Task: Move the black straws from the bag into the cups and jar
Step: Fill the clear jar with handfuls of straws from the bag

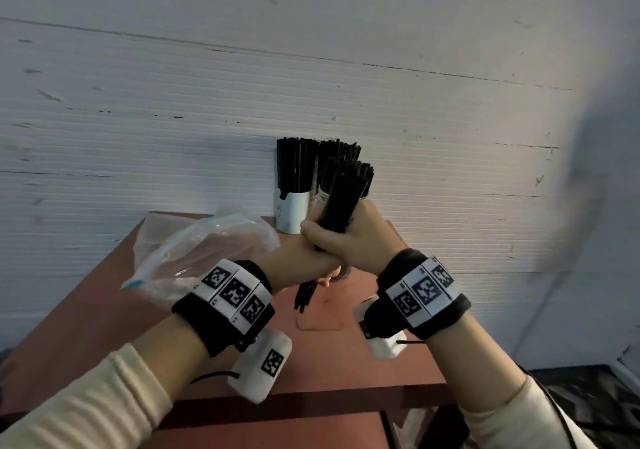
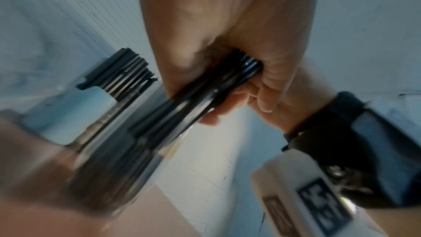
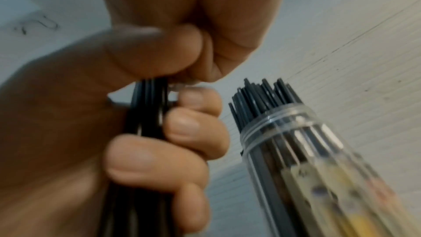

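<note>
Bundle of black straws point(image 1: 341, 206) being gripped by both the right hand point(image 1: 360, 240) and left hand point(image 1: 304, 261), fingers curling tight, above the reddish desk point(image 1: 329, 362), jar point(image 3: 318, 159) and cup point(image 1: 292, 211) standing filled at its far edge, bag point(image 1: 194, 251) lying near the far-left corner, scuffed white ribbed wall point(image 1: 173, 85) rising behind.

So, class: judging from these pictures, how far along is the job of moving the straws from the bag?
Done: the pale cup and the clear jar already stand packed with straws. In hand: both the left hand and the right hand grip one bundle of black straws above the table. Left: seating that bundle in a container. The bag looks emptied.
</note>
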The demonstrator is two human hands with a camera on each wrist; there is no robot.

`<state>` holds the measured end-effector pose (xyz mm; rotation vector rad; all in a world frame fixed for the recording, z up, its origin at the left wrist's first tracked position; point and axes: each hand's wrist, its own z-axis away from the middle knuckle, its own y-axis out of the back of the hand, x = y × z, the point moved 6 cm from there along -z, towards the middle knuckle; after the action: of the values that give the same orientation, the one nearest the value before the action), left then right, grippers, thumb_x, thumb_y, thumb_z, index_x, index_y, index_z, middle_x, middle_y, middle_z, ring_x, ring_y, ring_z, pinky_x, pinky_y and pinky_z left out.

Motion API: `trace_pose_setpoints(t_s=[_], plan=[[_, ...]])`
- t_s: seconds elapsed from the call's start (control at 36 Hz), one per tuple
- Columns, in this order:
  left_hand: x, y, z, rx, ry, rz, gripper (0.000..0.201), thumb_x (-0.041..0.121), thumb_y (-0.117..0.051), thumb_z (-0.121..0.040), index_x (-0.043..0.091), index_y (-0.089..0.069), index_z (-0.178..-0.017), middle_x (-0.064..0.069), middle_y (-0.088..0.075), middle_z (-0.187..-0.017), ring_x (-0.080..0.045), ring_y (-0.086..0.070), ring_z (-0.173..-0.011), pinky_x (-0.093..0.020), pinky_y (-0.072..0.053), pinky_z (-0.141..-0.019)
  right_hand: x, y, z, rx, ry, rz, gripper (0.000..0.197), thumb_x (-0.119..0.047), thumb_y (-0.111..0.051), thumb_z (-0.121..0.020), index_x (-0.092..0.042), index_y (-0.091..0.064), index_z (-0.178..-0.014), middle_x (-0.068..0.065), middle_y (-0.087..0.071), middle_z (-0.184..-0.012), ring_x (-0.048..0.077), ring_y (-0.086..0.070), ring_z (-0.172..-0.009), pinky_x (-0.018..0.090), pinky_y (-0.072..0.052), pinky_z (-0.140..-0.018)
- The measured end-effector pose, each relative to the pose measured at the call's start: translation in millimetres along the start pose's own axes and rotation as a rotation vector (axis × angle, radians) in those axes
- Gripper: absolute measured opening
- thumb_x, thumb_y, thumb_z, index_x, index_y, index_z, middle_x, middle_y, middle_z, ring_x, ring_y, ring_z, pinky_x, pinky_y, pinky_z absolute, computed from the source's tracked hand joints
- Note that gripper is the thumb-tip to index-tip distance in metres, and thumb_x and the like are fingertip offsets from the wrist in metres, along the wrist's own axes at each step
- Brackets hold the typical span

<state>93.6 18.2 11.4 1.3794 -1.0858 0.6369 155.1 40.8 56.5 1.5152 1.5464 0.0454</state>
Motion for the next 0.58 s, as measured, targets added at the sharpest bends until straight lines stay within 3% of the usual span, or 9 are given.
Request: trace_pose_setpoints(t_s=[0.06,0.08,0.14,0.17,0.25,0.31,0.39,0.47,0.58], plan=[[1.9,4.1,-5.8,0.079,0.004,0.04,0.016,0.005,-0.059,-0.088,0.008,-0.05,-0.076,0.007,-0.053,-0.053,-0.001,-0.05,-0.048,-0.019,-0.044,-0.053,1.1,10.6,-3.5,0.023,-0.016,-0.043,0.016,-0.016,-0.066,-0.088,-0.008,-0.068,-0.075,0.004,-0.068,-0.071,0.015,-0.066,-0.07,0.032,-0.055,-0.069],[3.6,6.6,-9.0,0.111,-0.02,0.031,0.013,0.015,-0.067,-0.084,0.01,-0.055,-0.087,0.001,-0.061,-0.065,-0.003,-0.06,-0.06,-0.022,-0.052,-0.06,1.3,17.8,-5.9,0.039,-0.024,-0.059,0.016,-0.016,-0.065,-0.089,-0.007,-0.067,-0.076,0.006,-0.068,-0.07,0.017,-0.065,-0.069,0.034,-0.055,-0.068],[0.5,14.2,-17.7,0.179,-0.047,0.012,0.051,0.038,-0.077,-0.072,0.021,-0.054,-0.114,-0.005,-0.068,-0.098,-0.012,-0.067,-0.091,-0.035,-0.058,-0.082,0.3,35.2,-11.7,0.09,-0.014,-0.065,0.019,-0.017,-0.064,-0.09,-0.007,-0.066,-0.075,0.0,-0.064,-0.064,0.011,-0.062,-0.061,0.026,-0.05,-0.059],[0.5,19.1,-20.7,0.24,-0.037,0.031,0.063,0.04,-0.081,-0.068,0.025,-0.048,-0.12,-0.002,-0.065,-0.107,-0.012,-0.065,-0.097,-0.035,-0.057,-0.085,0.0,45.7,-14.9,0.13,-0.01,-0.066,0.021,-0.018,-0.063,-0.091,-0.007,-0.064,-0.072,-0.004,-0.06,-0.06,0.006,-0.057,-0.056,0.021,-0.045,-0.055],[4.7,39.8,-29.5,0.505,-0.121,0.047,0.083,0.046,-0.087,-0.051,0.031,-0.034,-0.114,0.0,-0.048,-0.109,-0.011,-0.055,-0.095,-0.025,-0.051,-0.078,3.1,80.4,-26.8,0.273,-0.037,-0.057,0.029,-0.021,-0.062,-0.092,-0.003,-0.06,-0.069,-0.005,-0.052,-0.053,0.003,-0.046,-0.044,0.016,-0.038,-0.046],[4.6,48.4,-37.0,0.585,-0.148,0.007,0.096,0.059,-0.08,-0.039,0.04,-0.024,-0.114,-0.001,-0.037,-0.117,-0.014,-0.046,-0.11,-0.032,-0.046,-0.091,7.2,100.1,-34.0,0.344,-0.059,-0.076,0.029,-0.022,-0.062,-0.092,-0.003,-0.06,-0.07,0.001,-0.053,-0.054,0.009,-0.045,-0.04,0.02,-0.037,-0.042],[-2.4,56.8,-54.5,0.564,-0.112,-0.042,0.118,0.065,-0.081,-0.033,0.047,-0.013,-0.128,0.004,-0.028,-0.131,-0.016,-0.037,-0.128,-0.041,-0.036,-0.109,12.7,122.6,-43.6,0.427,-0.06,-0.091,0.03,-0.021,-0.062,-0.091,0.003,-0.059,-0.073,0.008,-0.055,-0.056,0.017,-0.045,-0.039,0.023,-0.037,-0.041],[-11.8,61.1,-75.6,0.448,-0.068,0.019,0.145,0.061,-0.088,-0.033,0.038,0.0,-0.145,0.011,-0.031,-0.136,-0.01,-0.037,-0.13,-0.036,-0.033,-0.112,17.1,133.2,-54.1,0.446,-0.062,-0.083,0.031,-0.021,-0.061,-0.091,0.005,-0.06,-0.074,0.003,-0.056,-0.054,0.018,-0.045,-0.039,0.022,-0.037,-0.04],[-22.7,60.0,-96.7,0.304,-0.017,0.069,0.135,0.041,-0.094,-0.049,0.031,-0.004,-0.149,0.007,-0.049,-0.135,-0.009,-0.05,-0.122,-0.038,-0.039,-0.11,20.1,135.7,-68.8,0.424,-0.077,-0.059,0.032,-0.022,-0.061,-0.091,0.005,-0.06,-0.074,0.005,-0.058,-0.058,0.019,-0.046,-0.04,0.022,-0.037,-0.04]])
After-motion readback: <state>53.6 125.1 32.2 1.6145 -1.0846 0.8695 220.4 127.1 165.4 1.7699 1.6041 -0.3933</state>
